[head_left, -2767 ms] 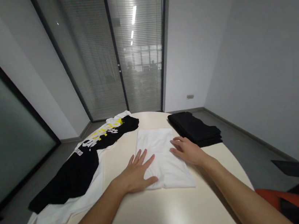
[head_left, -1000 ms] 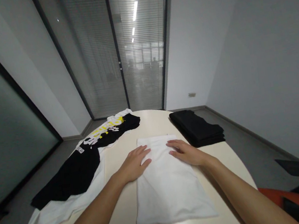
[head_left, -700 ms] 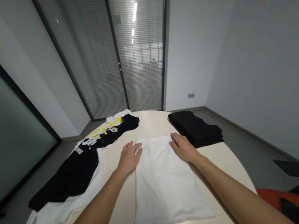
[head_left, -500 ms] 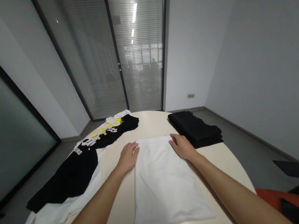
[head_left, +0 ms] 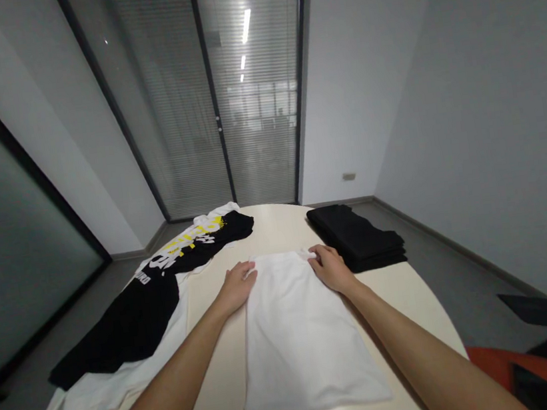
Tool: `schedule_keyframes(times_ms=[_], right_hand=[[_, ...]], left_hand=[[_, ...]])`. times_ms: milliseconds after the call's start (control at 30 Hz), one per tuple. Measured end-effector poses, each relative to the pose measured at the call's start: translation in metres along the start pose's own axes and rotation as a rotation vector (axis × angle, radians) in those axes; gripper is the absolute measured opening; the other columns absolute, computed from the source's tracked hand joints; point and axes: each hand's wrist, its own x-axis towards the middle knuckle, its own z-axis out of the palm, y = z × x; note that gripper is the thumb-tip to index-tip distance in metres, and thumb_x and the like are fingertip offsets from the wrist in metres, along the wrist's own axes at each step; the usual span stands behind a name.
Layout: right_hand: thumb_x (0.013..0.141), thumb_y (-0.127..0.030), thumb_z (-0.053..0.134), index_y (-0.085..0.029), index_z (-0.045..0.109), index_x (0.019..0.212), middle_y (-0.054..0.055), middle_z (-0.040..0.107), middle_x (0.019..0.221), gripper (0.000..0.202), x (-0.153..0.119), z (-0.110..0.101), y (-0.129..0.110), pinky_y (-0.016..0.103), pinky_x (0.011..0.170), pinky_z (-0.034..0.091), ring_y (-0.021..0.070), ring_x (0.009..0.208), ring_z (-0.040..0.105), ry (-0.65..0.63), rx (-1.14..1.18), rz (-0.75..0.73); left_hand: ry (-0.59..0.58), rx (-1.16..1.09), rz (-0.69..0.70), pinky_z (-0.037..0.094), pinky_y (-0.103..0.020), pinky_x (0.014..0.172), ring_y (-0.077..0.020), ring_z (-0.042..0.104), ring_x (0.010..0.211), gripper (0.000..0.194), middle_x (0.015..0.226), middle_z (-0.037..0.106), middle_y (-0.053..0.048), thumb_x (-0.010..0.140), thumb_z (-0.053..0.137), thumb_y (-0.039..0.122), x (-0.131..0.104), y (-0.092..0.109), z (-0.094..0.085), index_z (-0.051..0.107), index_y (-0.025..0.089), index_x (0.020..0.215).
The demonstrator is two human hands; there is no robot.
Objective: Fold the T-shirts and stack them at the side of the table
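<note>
A folded white garment (head_left: 305, 335) lies flat in front of me on the table, roughly rectangular and wider at its near end. My left hand (head_left: 237, 283) grips its far left corner, thumb and fingers closed on the edge. At the far right corner, my right hand (head_left: 331, 268) pinches the cloth, which is slightly raised and creased there. Just beyond my right hand sits a stack of folded black cloth (head_left: 358, 237). To the left of my left arm are spread black and white shirts (head_left: 132, 318) with yellow and white print.
The rounded pale table (head_left: 280, 221) carries all the clothes. Some white cloth hangs over its left edge. A chair with an orange seat (head_left: 496, 364) and black armrest stands at the lower right. Behind the table are glass panels with blinds (head_left: 260, 146).
The far edge of the white garment has been gathered slightly inward, and its far right corner has lifted a little. Both hands have shifted only slightly.
</note>
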Motion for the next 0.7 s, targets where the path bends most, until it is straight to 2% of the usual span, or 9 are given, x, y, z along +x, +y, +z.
schedule_keyframes(times_ms=[100,200,300,400,533,633,700], right_hand=[[0.087,-0.029,0.055,-0.021,0.061,0.113,0.003,0.065,0.081,0.028,0.001,-0.003,0.0,0.033,0.082,0.045,0.0225,0.089,0.061,0.017,0.107,0.002],[0.084,-0.032,0.057,-0.022,0.059,0.116,0.001,0.064,0.082,0.035,0.001,-0.009,-0.004,0.029,0.07,0.046,0.0176,0.071,0.06,0.04,0.305,0.006],[0.081,-0.035,0.061,-0.02,0.058,0.124,0.005,0.067,0.098,0.046,-0.003,-0.02,-0.013,0.028,0.07,0.047,0.018,0.077,0.061,0.05,0.469,0.015],[0.081,-0.042,0.064,-0.018,0.061,0.123,0.008,0.065,0.109,0.048,-0.009,-0.033,-0.02,0.03,0.075,0.048,0.0205,0.091,0.06,0.003,0.521,-0.034],[0.081,-0.045,0.067,-0.019,0.059,0.13,0.007,0.062,0.109,0.056,-0.017,-0.047,-0.024,0.032,0.081,0.048,0.0195,0.092,0.06,-0.118,0.651,-0.089],[0.079,-0.042,0.069,-0.02,0.058,0.132,0.005,0.061,0.106,0.059,-0.02,-0.056,-0.022,0.032,0.083,0.048,0.0189,0.091,0.06,-0.152,0.754,-0.086],[0.078,-0.04,0.07,-0.02,0.06,0.129,0.004,0.061,0.104,0.056,-0.021,-0.062,-0.021,0.032,0.084,0.048,0.0191,0.092,0.059,-0.163,0.793,-0.083]], left_hand=[[0.023,-0.105,-0.006,0.041,-0.041,0.11,-0.0287,0.063,0.12,0.034,0.122,0.071,-0.011,0.078,0.067,0.037,0.0,0.007,-0.005,0.077,0.016,0.104],[0.056,-0.193,-0.022,0.046,-0.041,0.104,-0.0288,0.066,0.113,0.036,0.114,0.075,-0.012,0.077,0.07,0.041,-0.001,0.014,-0.009,0.077,0.016,0.101],[0.082,-0.264,-0.043,0.051,-0.039,0.097,-0.0277,0.07,0.103,0.039,0.105,0.077,-0.012,0.073,0.074,0.044,-0.003,0.019,-0.011,0.077,0.015,0.099],[0.098,-0.316,-0.07,0.055,-0.036,0.086,-0.0253,0.071,0.091,0.041,0.096,0.077,-0.012,0.068,0.078,0.044,-0.006,0.025,-0.012,0.075,0.013,0.095],[0.097,-0.417,-0.165,0.055,-0.028,0.067,-0.0207,0.07,0.081,0.048,0.094,0.074,-0.009,0.064,0.08,0.034,-0.014,0.035,-0.015,0.068,0.014,0.106],[0.023,-0.467,-0.196,0.054,-0.025,0.065,-0.0191,0.068,0.086,0.055,0.103,0.071,-0.008,0.064,0.072,0.023,-0.02,0.044,-0.019,0.063,0.016,0.118],[-0.053,-0.446,-0.188,0.055,-0.025,0.069,-0.0185,0.067,0.088,0.049,0.102,0.071,-0.007,0.063,0.066,0.019,-0.023,0.049,-0.022,0.066,0.016,0.112]])
